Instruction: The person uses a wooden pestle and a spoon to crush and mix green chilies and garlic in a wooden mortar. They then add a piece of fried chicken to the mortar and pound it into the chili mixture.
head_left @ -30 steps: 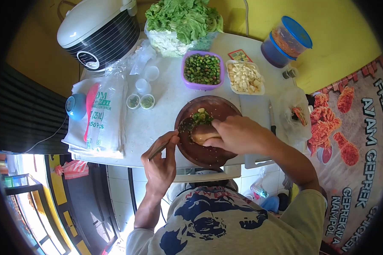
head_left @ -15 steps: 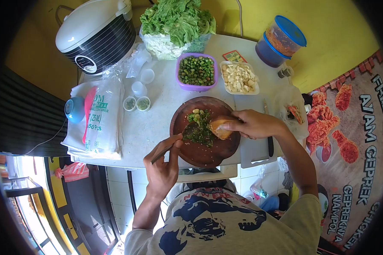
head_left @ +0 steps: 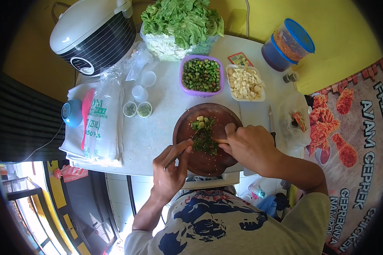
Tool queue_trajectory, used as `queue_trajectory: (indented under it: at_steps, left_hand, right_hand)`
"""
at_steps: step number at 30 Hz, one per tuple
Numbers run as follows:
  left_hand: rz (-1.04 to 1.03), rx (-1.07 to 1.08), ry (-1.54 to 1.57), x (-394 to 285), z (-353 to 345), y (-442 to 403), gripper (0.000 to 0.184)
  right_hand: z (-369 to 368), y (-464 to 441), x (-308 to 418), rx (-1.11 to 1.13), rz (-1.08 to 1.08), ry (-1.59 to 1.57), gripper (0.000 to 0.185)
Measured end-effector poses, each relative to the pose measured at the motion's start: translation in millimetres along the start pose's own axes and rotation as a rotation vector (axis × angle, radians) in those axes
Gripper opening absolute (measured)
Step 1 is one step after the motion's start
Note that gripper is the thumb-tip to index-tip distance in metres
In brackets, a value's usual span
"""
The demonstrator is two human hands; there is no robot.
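Note:
A round, dark wooden mortar (head_left: 184,127) sits at the table's near edge, with chopped and crushed green chilies (head_left: 205,142) and a few pale garlic pieces (head_left: 201,118) inside. My left hand (head_left: 171,172) is closed around the handle of a metal spoon (head_left: 170,162) at the mortar's left rim; the spoon's bowl end reaches toward the chilies. Over the mortar's right side, my right hand (head_left: 255,146) is wrapped around a wooden pestle (head_left: 219,135), mostly hidden by the fingers. The pestle's lower end is at the chilies.
Beyond the mortar stand a purple tub of cut green chilies (head_left: 202,76) and a white tray of garlic (head_left: 245,83). A knife (head_left: 272,121) lies at right. Small plastic cups (head_left: 144,109), packaged containers (head_left: 102,127) and a rice cooker (head_left: 93,42) are left; lettuce (head_left: 181,21) is behind.
My right hand has rolled over the pestle, so its back now faces up and hides most of it. My left hand has shifted slightly right and down with the spoon. The camera view has moved slightly.

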State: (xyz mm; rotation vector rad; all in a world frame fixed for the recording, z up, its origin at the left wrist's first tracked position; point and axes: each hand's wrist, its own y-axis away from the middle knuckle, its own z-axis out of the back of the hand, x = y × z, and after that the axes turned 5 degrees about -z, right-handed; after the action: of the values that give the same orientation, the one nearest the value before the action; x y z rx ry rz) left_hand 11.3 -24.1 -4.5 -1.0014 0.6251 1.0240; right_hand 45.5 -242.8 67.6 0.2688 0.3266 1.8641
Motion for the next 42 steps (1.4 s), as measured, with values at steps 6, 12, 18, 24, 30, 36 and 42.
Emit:
queue_trajectory:
  at_steps: [6, 12, 18, 24, 30, 36, 42]
  left_hand:
    - [0.005, -0.014, 0.017, 2.4, -1.9, -4.0, 0.016]
    - [0.061, -0.075, 0.072, 9.1, -6.5, 2.2, 0.015]
    - [0.04, -0.066, 0.068, 1.0, -7.5, -4.3, 0.015]
    - [-0.034, -0.028, 0.071, -1.0, -17.0, -4.6, 0.018]
    - [-0.028, 0.007, 0.036, -1.4, -17.2, -4.0, 0.019]
    - [-0.061, -0.004, 0.037, -0.5, -12.7, -2.5, 0.019]
    - [-0.077, -0.075, -0.003, -5.6, 4.2, 2.2, 0.019]
  right_hand:
    - [-13.6, 1.5, 15.0, -0.227, 0.064, 0.141, 0.042]
    - [-14.9, -6.5, -34.9, 0.006, 0.022, -0.238, 0.057]
    - [-21.9, -9.8, -57.2, 0.129, -0.164, -0.729, 0.066]
    - [-15.5, 5.2, -47.0, 0.01, -0.067, -0.374, 0.06]
    - [-13.6, 4.3, -32.3, -0.02, -0.034, -0.169, 0.051]
    - [-8.4, 3.8, -23.0, -0.057, 0.023, -0.086, 0.047]
    - [-4.2, 2.0, -25.1, -0.176, 0.092, 0.027, 0.047]
